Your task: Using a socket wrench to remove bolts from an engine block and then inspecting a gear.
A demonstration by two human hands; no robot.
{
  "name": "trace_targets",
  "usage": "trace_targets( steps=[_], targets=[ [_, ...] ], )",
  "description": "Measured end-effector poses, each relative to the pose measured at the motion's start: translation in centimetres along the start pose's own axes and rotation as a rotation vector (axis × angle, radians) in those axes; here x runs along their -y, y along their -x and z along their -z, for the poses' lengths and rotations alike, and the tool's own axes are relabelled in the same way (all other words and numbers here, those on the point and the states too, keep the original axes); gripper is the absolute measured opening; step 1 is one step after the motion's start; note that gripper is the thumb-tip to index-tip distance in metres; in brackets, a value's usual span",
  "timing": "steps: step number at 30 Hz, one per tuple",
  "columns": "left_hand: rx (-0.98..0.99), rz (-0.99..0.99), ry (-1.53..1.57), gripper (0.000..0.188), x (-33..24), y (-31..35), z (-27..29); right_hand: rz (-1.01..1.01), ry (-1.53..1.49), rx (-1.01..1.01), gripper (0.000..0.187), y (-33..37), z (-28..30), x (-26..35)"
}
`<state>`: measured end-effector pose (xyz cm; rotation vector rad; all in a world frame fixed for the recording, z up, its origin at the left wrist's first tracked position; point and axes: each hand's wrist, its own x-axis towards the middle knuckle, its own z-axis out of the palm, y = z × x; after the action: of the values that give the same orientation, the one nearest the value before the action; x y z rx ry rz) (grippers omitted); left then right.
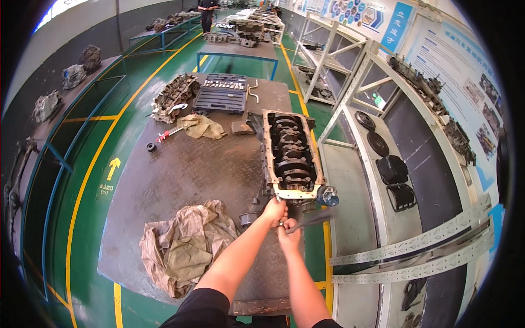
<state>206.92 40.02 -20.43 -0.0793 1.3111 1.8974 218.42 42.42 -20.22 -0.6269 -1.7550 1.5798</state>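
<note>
We are seeing a grimy engine block (267, 147), pale-rimmed, lying open side up toward three o'clock on the metal table (205, 172), its dark crankshaft (292, 165) showing. At its six o'clock end, we are gripping a dark, blurred bar-handled tool (311, 221), pointing toward three.

Lower ctr-left of frame: big crumpled brownish cloth (186, 249). Upper ctr-left: grimy cylinder head (174, 99), smaller tan rag (203, 127) just below it, plus red-handled tool (168, 133) & small black ring (151, 147). Far left: blue-framed bench (73, 96) w/ grey castings (74, 76). Right side: pale metal shelving (349, 94) w/ dark round parts (377, 144), prob. discs, hard to tell. Top: person in dark clothes (206, 19). Mid-left: yellow arrow (114, 168) on green floor (93, 213).
</note>
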Motion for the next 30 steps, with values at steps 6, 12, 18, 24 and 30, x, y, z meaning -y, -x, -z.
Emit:
trace_targets(
  steps=[6, 12, 18, 24, 30],
  targets=[
    [0.026, 0.074, 0.121, 0.007, 0.5, -0.3, 0.2, -0.645, -0.607, -0.071, 0.015, 0.4, 0.2, 1.6],
    [-0.019, -0.046, 0.019, 0.006, 1.5, -2.0, 1.5, 0.326, 0.431, 0.136, 0.019, 0.5, -0.4, -1.0],
    [0.01, 0.068, -0.024, 0.004, -0.3, -0.7, 0.8, -0.599, -0.528, -0.122, 0.012, 0.8, -1.4, 0.9],
    [-0.004, 0.029, 0.017, 0.002, -0.1, -0.7, 0.5, 0.204, 0.32, 0.069, 0.005, 0.5, -0.3, -3.2],
    [-0.043, -0.004, -0.025, 0.001, 0.2, -0.1, -0.2, -0.247, -0.151, -0.024, 0.005, 0.9, 0.1, -0.9]
  ],
)
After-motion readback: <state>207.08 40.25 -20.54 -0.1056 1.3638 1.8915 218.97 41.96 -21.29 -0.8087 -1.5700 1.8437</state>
